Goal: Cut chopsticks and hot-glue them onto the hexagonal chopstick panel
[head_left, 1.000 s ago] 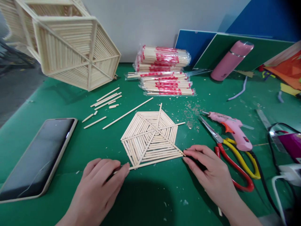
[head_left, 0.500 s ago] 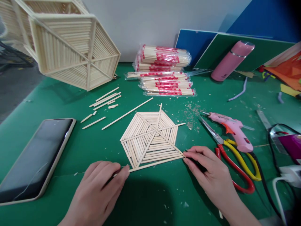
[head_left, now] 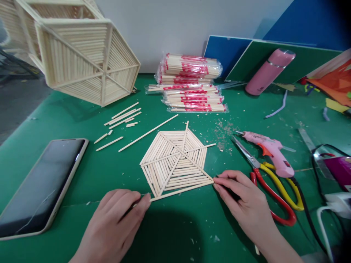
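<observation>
A flat hexagon of glued wooden sticks (head_left: 175, 160) lies on the green table (head_left: 170, 233). One long stick (head_left: 182, 190) runs along its near edge. My left hand (head_left: 115, 223) pinches the left end of that stick, fingers closed. At the stick's right end, by the hexagon's near right corner, my right hand (head_left: 245, 202) rests with its fingertips pressed together.
A phone (head_left: 41, 186) lies at the left. Scissors (head_left: 270, 186) and a pink glue gun (head_left: 270, 151) sit right of the hexagon. Loose sticks (head_left: 123, 120), wrapped chopstick packs (head_left: 192, 82), a large stick-built frame (head_left: 82, 58) and a pink flask (head_left: 270, 71) stand behind. Cables (head_left: 320, 204) lie far right.
Hardly anything has moved; both hands keep their hold at the ends of the near stick, with only a small shift of the view.
</observation>
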The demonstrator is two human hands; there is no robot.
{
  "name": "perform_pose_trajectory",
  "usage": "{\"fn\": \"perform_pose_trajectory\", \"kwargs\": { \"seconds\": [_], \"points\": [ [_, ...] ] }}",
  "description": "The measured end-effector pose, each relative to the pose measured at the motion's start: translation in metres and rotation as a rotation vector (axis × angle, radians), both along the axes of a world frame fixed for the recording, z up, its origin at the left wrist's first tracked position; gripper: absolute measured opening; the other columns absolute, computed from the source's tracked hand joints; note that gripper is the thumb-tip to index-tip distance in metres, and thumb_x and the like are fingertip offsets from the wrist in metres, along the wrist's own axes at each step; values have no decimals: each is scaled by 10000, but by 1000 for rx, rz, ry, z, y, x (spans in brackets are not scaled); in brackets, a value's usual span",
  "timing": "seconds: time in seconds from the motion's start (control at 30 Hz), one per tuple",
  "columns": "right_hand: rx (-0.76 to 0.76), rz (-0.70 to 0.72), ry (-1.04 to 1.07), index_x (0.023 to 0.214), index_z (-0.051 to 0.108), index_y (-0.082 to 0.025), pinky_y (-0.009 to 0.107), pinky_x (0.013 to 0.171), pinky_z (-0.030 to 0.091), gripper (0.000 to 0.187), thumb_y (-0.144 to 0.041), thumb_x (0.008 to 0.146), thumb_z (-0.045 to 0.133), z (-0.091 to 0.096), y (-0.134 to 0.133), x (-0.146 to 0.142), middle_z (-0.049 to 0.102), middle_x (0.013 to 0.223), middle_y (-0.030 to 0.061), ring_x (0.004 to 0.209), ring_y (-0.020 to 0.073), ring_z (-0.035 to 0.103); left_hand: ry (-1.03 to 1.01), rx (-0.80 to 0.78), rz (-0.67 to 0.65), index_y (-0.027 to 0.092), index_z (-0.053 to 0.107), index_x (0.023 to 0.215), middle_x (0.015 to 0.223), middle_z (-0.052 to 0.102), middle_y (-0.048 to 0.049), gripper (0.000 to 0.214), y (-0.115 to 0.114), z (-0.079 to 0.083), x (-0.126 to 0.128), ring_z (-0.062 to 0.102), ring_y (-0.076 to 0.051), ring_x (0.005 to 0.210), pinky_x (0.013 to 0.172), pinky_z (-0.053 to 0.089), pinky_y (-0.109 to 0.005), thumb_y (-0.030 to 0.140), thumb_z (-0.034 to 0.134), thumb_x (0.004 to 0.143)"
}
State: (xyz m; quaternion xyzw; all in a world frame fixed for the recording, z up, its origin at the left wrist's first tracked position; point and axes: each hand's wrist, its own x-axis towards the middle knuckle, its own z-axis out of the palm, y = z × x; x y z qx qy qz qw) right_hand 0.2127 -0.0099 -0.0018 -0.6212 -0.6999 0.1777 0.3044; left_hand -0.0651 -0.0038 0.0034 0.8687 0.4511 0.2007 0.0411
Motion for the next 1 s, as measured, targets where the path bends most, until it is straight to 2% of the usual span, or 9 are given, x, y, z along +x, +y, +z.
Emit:
{"fn": "perform_pose_trajectory", "kwargs": {
  "seconds": [0.33,0.63,1.0],
  "points": [
    [-3,4,15,898,655,-223,320,709,495,157,-229,797,535,-2,0,0,565,900,62,829,177,561,4,42,-2,206,594,861,732,569,-10,233,2,2,2,521,-129,671,657,389,-265,230,363,870],
    [-11,5,23,890,658,-209,305,715,489,153,-220,791,541,-1,0,1,562,902,59,830,172,562,-42,-51,41,206,581,887,777,557,-20,235,-3,0,2,509,-144,709,685,371,-290,231,347,881],
    [-3,13,35,886,659,-207,297,719,482,149,-206,791,545,-1,-1,1,557,898,53,830,159,553,12,-26,-40,178,564,916,802,541,-26,202,-1,1,-1,489,-140,729,691,361,-281,198,369,872]
  ]
}}
